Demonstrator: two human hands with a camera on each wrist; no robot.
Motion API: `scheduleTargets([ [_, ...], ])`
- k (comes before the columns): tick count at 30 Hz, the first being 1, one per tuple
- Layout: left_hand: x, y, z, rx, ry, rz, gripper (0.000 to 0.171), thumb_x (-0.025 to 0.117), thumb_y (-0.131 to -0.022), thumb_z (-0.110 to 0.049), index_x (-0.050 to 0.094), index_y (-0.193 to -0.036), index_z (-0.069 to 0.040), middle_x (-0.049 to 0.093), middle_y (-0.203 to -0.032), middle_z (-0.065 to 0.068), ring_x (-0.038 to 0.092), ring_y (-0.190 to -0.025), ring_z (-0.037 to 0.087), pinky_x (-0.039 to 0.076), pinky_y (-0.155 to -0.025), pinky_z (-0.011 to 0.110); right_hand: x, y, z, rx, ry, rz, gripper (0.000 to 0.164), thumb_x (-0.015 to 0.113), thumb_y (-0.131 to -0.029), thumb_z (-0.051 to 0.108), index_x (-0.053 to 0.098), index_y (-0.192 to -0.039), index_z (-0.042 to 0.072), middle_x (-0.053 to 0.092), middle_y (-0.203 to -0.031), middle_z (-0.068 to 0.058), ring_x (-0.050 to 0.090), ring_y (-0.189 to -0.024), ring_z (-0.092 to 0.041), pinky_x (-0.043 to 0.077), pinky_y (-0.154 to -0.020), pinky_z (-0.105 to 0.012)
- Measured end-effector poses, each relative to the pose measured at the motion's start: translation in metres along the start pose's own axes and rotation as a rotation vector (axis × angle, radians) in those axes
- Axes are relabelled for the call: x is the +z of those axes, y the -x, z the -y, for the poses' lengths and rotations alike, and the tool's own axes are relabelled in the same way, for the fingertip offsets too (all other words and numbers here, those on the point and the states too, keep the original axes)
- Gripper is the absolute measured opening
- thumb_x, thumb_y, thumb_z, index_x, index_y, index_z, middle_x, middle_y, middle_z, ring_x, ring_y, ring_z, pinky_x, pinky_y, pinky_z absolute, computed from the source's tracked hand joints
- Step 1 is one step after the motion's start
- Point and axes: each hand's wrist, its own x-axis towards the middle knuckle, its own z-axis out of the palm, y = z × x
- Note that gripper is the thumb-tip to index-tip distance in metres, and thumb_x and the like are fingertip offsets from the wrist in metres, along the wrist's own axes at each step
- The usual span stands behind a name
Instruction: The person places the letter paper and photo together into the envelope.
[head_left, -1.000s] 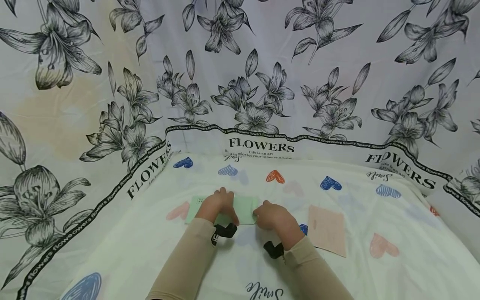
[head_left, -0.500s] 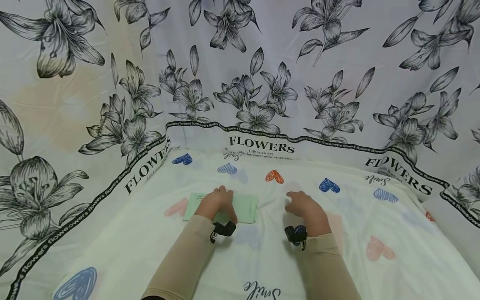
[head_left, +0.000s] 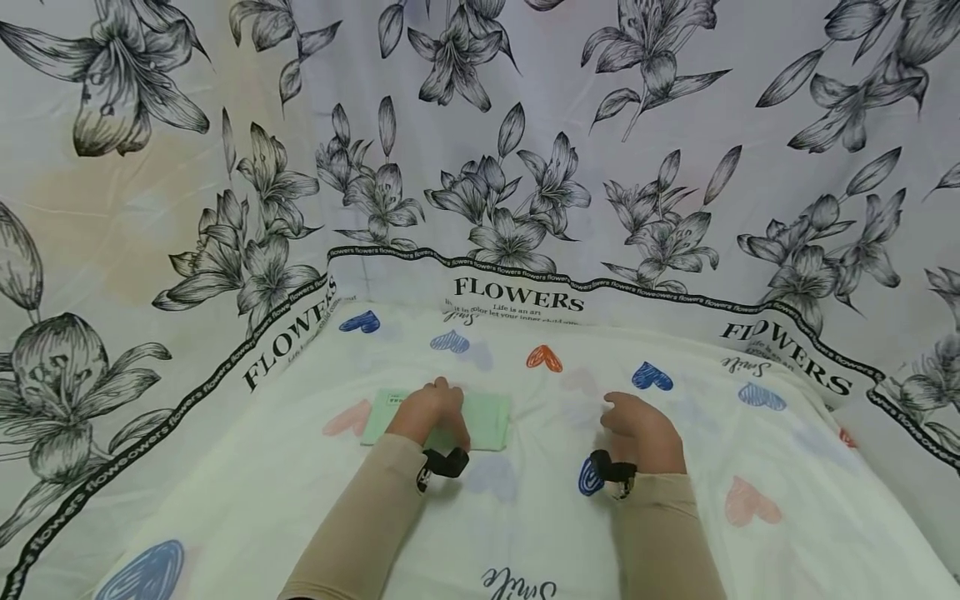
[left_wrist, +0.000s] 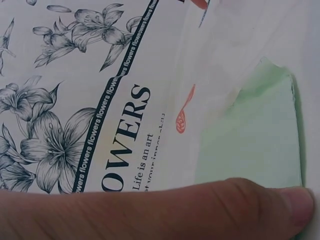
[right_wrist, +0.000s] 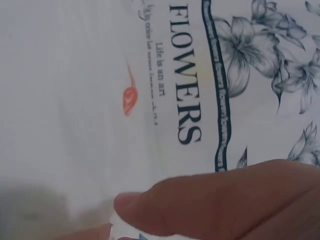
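Observation:
A flat pale-green packet point(head_left: 487, 421), with small dark print near its left end, lies on the bed sheet. My left hand point(head_left: 426, 412) grips it across the middle, fingers at the far edge and thumb toward the near edge. In the left wrist view the thumb point(left_wrist: 250, 212) crosses the green packet point(left_wrist: 250, 145), whose far right corner looks raised and uneven. Well to the right, apart from the packet, is my right hand point(head_left: 647, 429), fingers bent. Up close its thumb point(right_wrist: 180, 210) is beside a small white patch; whether that is held or sheet behind cannot be told.
The white sheet point(head_left: 540, 533) is printed with coloured hearts and the word "Smile". A curtain-like floral cloth point(head_left: 517, 183) hangs behind and to the left, with a black "flowers" band along its lower part.
My right hand has left the green packet's right end and moved right. The pink paper piece seen there earlier is now covered by that hand and sleeve. The left hand stays on the green packet.

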Motion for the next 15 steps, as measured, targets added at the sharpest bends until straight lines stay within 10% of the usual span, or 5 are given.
scheduleTargets([
  [15,0.001,0.003,0.002,0.03,-0.023,0.01,0.083,0.089,-0.075,-0.037,0.054,-0.144,-0.007,0.043,-0.137,0.021,0.049,-0.108,0.031,0.049,-0.09,0.05,-0.006,-0.004,-0.029,0.145,-0.164,-0.031,0.033,0.061,-0.094,-0.004,0.06,-0.127,-0.008,0.061,-0.12,-0.027,0.054,-0.105,-0.039,0.046,-0.099,-0.055],
])
